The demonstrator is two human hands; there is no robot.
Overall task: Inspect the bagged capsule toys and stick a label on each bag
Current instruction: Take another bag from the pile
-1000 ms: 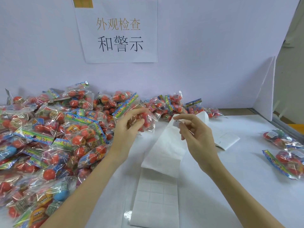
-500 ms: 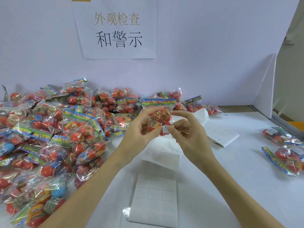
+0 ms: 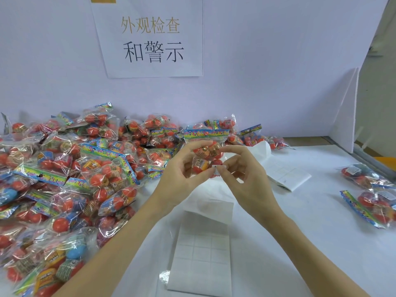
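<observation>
Left hand [image 3: 182, 179] grips the bag [image 3: 205, 153] — right hand [image 3: 246, 181] pinches a label [image 3: 216, 169] against it.

A white table [image 3: 300, 243] carries a heap of bagged capsule toys [image 3: 70, 179] along its left side, label sheets [image 3: 201, 251] mid-front, and two bags [image 3: 368, 189] near its right edge.

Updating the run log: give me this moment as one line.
step: sticking label | left hand: holds bag | right hand: presses label onto bag | unlabelled pile: left | finished bags: right
</observation>
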